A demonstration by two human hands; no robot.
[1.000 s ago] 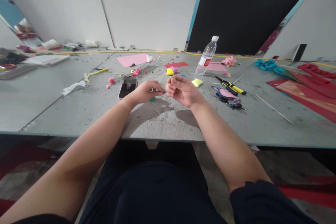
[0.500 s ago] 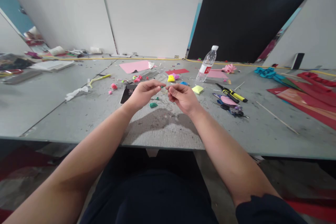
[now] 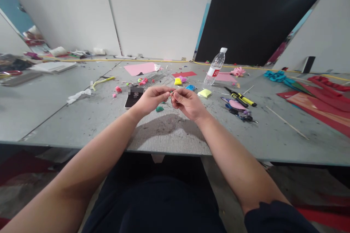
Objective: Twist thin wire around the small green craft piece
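Above the table's front part, my left hand [image 3: 151, 99] is closed in a pinch on a tiny piece of green clay [image 3: 171, 92]. My right hand [image 3: 189, 105] is closed too, its thumb and forefinger meeting the left fingertips at that piece. Whatever else the right fingers grip is hidden. Below the hands a larger lump of green clay [image 3: 159, 109] lies on the grey table [image 3: 169, 142], with a smaller green bit close by, partly covered by my left fingers. A dark phone [image 3: 133, 97] lies flat just left of my left hand.
Beyond my hands lie yellow [image 3: 177, 81], blue [image 3: 190, 87] and pale yellow packets [image 3: 204, 93]. A plastic bottle [image 3: 214, 69] stands behind them. To the right are a yellow-black cutter [image 3: 246, 99], keys [image 3: 246, 115] and a thin stick [image 3: 287, 122]. Pink clay bits [image 3: 118, 89] lie left.
My hands have come together: the small gap between their fingertips has closed, with the right hand shifting slightly left. Things on the table have stayed put.
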